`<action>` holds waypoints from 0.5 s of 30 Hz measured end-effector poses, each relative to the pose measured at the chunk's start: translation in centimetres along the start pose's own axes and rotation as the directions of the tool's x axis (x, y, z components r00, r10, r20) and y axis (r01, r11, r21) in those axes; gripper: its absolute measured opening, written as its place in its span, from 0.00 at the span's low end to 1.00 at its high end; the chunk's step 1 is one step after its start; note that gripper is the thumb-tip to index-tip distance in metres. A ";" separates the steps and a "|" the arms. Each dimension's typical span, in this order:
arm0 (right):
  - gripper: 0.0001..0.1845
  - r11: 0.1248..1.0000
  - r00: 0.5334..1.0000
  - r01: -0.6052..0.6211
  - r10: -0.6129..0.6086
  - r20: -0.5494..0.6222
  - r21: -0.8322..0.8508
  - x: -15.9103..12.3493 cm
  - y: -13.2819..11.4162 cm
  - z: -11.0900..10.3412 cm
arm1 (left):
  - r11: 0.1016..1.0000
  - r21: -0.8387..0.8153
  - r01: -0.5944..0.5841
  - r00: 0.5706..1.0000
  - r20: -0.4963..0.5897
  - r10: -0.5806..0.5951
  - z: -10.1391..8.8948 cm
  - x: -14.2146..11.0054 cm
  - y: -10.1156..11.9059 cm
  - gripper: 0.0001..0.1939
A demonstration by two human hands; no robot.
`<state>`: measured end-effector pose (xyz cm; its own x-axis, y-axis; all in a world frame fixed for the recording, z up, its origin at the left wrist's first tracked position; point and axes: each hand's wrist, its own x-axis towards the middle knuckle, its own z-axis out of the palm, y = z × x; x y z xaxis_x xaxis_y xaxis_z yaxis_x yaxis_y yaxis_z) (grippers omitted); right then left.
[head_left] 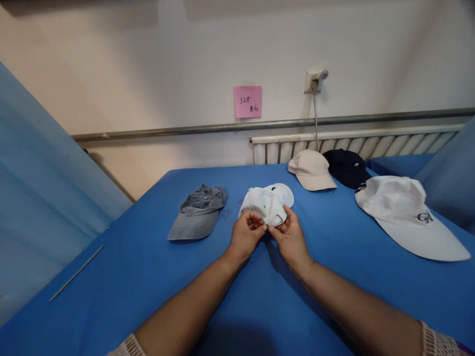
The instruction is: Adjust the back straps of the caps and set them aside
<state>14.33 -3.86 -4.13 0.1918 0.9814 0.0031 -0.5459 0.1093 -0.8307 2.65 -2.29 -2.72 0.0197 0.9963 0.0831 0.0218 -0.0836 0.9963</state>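
Note:
A white baseball cap (261, 201) with a small dark logo is between my hands, its brim pointing away from me and its back strap with a metal buckle facing me. My left hand (247, 232) pinches the strap on its left side. From the right, my right hand (291, 235) grips the strap beside the buckle, thumb close to the left thumb. Just left of them lies a grey baseball cap (198, 212), brim toward me. The fingertips are partly hidden behind the strap.
A beige cap (311, 170), a navy cap (345, 168) and a large white cap (401, 207) lie on the right of the blue table (148, 277). A thin stick (76, 273) rests at the left. Behind are a radiator (272, 152) and a rail (185, 130).

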 end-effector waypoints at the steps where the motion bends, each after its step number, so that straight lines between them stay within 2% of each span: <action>1: 0.42 1.000 1.000 0.002 -0.002 -0.003 0.001 0.0 0.0 0.0 | 1.000 0.017 -0.011 1.000 0.002 0.011 0.0 0.0 -0.1 0.12; 4: 0.42 1.000 1.000 0.012 -0.012 -0.012 0.003 0.1 0.1 -0.2 | 0.986 0.141 -0.091 0.996 0.039 0.086 -0.1 -0.2 -0.1 0.09; 6: 0.41 1.000 1.000 0.010 -0.010 -0.013 0.000 0.3 0.2 -0.5 | 0.933 0.294 -0.209 0.976 0.119 0.181 -0.2 -0.5 0.2 0.08; 8: 0.40 1.000 1.000 0.007 -0.007 -0.015 -0.011 0.5 0.3 -0.8 | 0.830 0.429 -0.357 0.931 0.236 0.278 -0.4 -0.8 0.7 0.12; 10: 0.38 1.000 1.000 0.008 -0.008 -0.018 -0.025 0.7 0.3 -1.0 | 0.737 0.490 -0.465 0.882 0.330 0.337 -0.5 -1.0 1.1 0.14; 12: 0.37 0.999 0.999 0.014 -0.015 -0.029 -0.037 1.0 0.4 -1.0 | 0.693 0.508 -0.512 0.855 0.376 0.357 -0.6 -1.1 1.4 0.14; 15: 0.35 0.998 0.998 0.025 -0.028 -0.063 -0.055 1.2 0.5 -1.1 | 0.664 0.525 -0.532 0.843 0.402 0.357 -0.7 -1.2 1.4 0.14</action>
<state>15.17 -2.77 -5.16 0.2583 0.9660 -0.0086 -0.4950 0.1247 -0.8599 1.95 -3.56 -1.41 0.4261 0.8030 0.4167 0.5291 -0.5948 0.6051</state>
